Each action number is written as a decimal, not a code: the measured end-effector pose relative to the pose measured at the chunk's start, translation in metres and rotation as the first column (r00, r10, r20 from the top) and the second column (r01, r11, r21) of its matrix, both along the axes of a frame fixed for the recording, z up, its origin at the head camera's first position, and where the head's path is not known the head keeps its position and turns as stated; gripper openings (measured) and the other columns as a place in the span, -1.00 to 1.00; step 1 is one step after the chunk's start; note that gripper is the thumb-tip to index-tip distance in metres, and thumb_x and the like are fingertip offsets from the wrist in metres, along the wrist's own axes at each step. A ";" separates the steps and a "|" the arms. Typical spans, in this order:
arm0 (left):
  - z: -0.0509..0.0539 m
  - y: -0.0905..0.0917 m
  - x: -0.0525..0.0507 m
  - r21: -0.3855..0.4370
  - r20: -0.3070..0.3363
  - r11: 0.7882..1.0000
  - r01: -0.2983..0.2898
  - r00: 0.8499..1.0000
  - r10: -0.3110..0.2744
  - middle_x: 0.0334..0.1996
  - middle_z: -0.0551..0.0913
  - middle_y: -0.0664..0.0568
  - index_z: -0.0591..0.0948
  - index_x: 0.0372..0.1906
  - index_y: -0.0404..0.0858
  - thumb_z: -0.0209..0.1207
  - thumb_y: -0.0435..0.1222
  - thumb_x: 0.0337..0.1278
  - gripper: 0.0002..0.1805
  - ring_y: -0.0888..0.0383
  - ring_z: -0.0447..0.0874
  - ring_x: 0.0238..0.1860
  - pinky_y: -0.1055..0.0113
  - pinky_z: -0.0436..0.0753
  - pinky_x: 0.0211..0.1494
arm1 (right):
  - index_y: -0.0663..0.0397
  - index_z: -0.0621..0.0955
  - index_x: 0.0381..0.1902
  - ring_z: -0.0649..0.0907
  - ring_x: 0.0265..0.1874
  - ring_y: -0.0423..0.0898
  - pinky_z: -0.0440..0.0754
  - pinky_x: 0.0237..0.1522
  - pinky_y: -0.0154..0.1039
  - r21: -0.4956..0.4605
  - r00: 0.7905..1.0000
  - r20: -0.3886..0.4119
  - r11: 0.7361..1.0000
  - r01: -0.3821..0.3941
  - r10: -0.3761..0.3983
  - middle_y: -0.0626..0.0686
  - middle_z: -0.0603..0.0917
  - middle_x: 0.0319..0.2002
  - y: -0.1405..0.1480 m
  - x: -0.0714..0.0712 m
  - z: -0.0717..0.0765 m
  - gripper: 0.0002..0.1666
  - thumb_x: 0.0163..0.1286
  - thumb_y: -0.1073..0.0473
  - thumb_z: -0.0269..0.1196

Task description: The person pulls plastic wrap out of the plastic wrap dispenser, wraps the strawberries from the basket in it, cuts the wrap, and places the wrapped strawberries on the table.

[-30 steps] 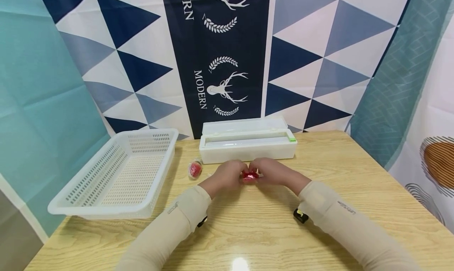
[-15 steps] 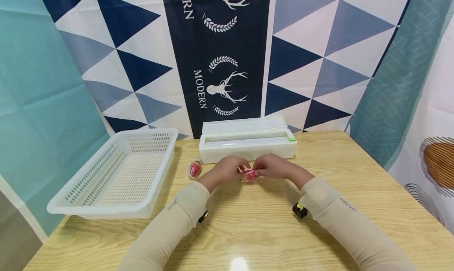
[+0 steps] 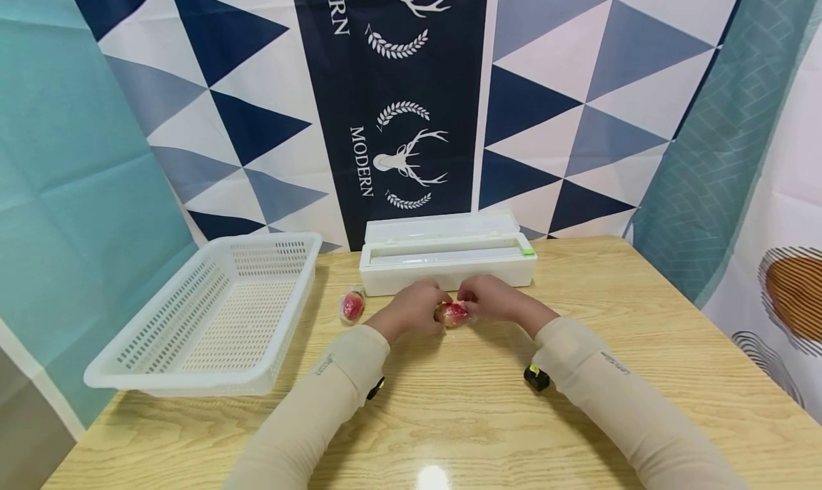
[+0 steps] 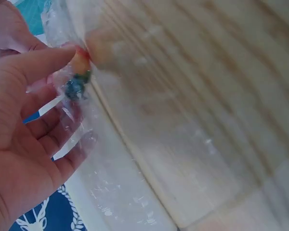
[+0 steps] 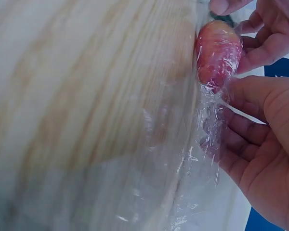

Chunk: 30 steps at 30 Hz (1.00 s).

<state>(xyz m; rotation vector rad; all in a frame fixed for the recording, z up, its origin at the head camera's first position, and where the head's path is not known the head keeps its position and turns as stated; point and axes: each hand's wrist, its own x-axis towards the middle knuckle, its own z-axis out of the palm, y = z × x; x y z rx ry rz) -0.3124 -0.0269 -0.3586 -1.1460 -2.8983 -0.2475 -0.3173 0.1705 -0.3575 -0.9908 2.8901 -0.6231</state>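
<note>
An oval red-and-yellow fruit (image 3: 453, 314) with a green end sits between the two hands, wrapped in clear cling film. In the head view, my left hand (image 3: 416, 308) holds its left side. The left wrist view shows that thumb against the fruit near its green end (image 4: 77, 86). My right hand (image 3: 494, 306) pinches gathered cling film (image 5: 213, 103) at the fruit's other end, seen most plainly in the right wrist view. Some of the left fingers are hidden behind the film and fruit.
A second wrapped red fruit (image 3: 352, 307) lies on the wooden table (image 3: 449, 411) to the left. Behind the hands stands a white cling film box (image 3: 449, 276) with its lid up. A white perforated basket (image 3: 270, 361) is at the far left.
The hands came slightly apart, then the left fingers closed in on the fruit again. The fruit now shows more yellow toward the camera. The second fruit, box and basket have stayed put.
</note>
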 end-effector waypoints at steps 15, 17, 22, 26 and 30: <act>-0.004 0.001 -0.005 0.014 0.053 1.000 -0.027 0.998 0.026 0.10 0.59 -0.01 0.53 0.25 -0.22 0.51 -0.09 -0.16 -0.23 0.10 0.51 0.11 0.32 0.42 0.25 | 0.22 0.66 -0.25 0.63 -0.28 -0.01 0.61 -0.14 -0.05 0.013 0.994 -0.103 0.999 0.046 -0.044 0.04 0.67 -0.31 0.006 0.004 0.009 -0.90 0.29 0.30 0.29; -0.003 0.004 -0.005 0.013 0.051 1.000 -0.025 0.998 0.024 0.09 0.59 -0.01 0.53 0.24 -0.22 0.51 -0.06 -0.18 -0.23 0.11 0.51 0.10 0.33 0.43 0.24 | 0.21 0.66 -0.24 0.62 -0.28 -0.03 0.60 -0.14 -0.06 0.000 0.993 -0.102 0.998 0.061 -0.061 0.03 0.66 -0.31 0.010 0.006 0.011 -0.90 0.30 0.30 0.29; -0.002 0.013 -0.004 -0.038 0.052 0.999 -0.014 0.999 0.016 -0.01 0.61 0.04 0.57 0.20 -0.22 0.51 -0.06 -0.16 -0.27 0.18 0.50 -0.02 0.38 0.46 0.16 | 0.28 0.60 -0.06 0.61 -0.21 0.02 0.61 -0.09 -0.04 -0.044 0.991 -0.081 0.994 0.099 -0.102 0.16 0.64 -0.14 0.015 0.012 0.013 -0.74 0.32 0.28 0.29; 0.000 0.018 -0.005 -0.040 0.059 0.999 -0.006 0.998 0.008 -0.18 0.65 0.12 0.65 0.07 -0.20 0.47 -0.17 -0.10 -0.47 0.21 0.50 -0.20 0.42 0.49 0.00 | 0.33 0.50 0.11 0.61 -0.12 0.12 0.61 -0.05 -0.01 -0.078 0.991 -0.077 0.992 0.104 -0.110 0.29 0.54 0.02 0.018 0.015 0.013 -0.57 0.32 0.28 0.29; 0.001 0.021 -0.006 -0.023 0.054 1.000 0.011 0.998 -0.010 -0.33 0.64 0.18 0.71 -0.07 -0.19 0.41 -0.32 -0.06 -0.65 0.22 0.49 -0.31 0.46 0.49 -0.13 | 0.33 0.48 0.14 0.61 -0.11 0.13 0.61 -0.05 -0.01 -0.098 0.991 -0.083 0.990 0.097 -0.105 0.30 0.51 0.05 0.020 0.019 0.014 -0.54 0.32 0.29 0.29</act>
